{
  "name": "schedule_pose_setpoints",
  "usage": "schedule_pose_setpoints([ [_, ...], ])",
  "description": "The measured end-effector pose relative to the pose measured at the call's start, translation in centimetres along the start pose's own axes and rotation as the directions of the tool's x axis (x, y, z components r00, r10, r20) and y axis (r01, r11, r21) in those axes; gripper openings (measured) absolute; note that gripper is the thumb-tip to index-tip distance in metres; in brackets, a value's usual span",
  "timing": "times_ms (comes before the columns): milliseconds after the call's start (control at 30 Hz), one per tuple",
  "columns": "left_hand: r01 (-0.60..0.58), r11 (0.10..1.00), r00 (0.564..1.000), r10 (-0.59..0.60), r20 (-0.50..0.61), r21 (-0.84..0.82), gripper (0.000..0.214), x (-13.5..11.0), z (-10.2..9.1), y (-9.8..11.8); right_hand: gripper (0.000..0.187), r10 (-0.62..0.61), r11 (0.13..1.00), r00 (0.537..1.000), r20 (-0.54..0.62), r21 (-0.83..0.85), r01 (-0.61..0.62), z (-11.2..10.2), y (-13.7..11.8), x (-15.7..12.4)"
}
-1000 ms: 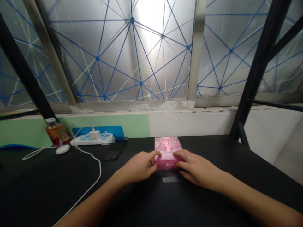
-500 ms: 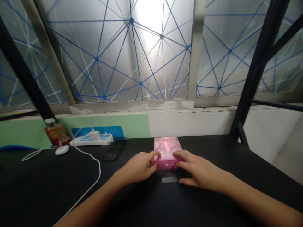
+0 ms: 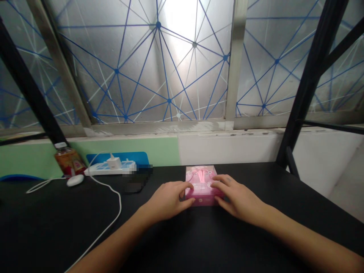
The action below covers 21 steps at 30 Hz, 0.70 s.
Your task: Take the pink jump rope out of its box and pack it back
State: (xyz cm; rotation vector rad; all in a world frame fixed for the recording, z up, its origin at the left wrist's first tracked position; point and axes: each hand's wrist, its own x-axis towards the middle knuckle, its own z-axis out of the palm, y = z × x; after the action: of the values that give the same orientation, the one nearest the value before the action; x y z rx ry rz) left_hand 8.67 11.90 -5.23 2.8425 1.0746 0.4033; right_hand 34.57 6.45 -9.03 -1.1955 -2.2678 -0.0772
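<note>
A small pink box (image 3: 200,178) with a clear lid lies flat on the black table (image 3: 170,242), near its far edge. My left hand (image 3: 167,201) grips the box's near left corner, with the thumb against its front face and the fingers on top. My right hand (image 3: 237,197) holds the near right corner, fingers curled over the lid. Both forearms reach in from the bottom of the view.
At the far left stand a drink bottle (image 3: 68,159), a white power strip with a charger (image 3: 112,165) and a white cable (image 3: 110,223) that trails across the table. Black frame posts (image 3: 307,83) rise at right and left. A patterned window fills the back.
The clear flap that lay in front of the box is no longer visible. My right hand has moved up onto the box's right corner, and my left thumb has slid along the front.
</note>
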Motion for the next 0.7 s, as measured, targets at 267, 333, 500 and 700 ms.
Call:
schedule_pose_setpoints([
  [267,0.003,0.995,0.997,-0.011,-0.074,-0.100,0.021,-0.26,0.26,0.32,0.028,0.087,0.993,0.994,0.063,-0.086,-0.081,-0.38,-0.46,0.21],
  [333,-0.010,0.991,0.999,0.004,-0.049,-0.130,0.022,-0.32,0.39,0.26,0.030,0.099,0.993,0.992,0.075,-0.073,-0.093,-0.47,-0.50,0.21],
  [500,-0.039,0.988,0.999,0.037,-0.016,-0.151,0.029,-0.49,0.47,0.18,0.038,0.074,0.997,0.993,0.094,-0.016,-0.073,-0.47,-0.36,0.13],
  [700,-0.050,0.987,0.999,0.046,-0.025,-0.154,0.032,-0.44,0.47,0.08,0.036,0.063,0.998,0.992,0.113,-0.028,-0.060,-0.66,-0.44,0.09],
])
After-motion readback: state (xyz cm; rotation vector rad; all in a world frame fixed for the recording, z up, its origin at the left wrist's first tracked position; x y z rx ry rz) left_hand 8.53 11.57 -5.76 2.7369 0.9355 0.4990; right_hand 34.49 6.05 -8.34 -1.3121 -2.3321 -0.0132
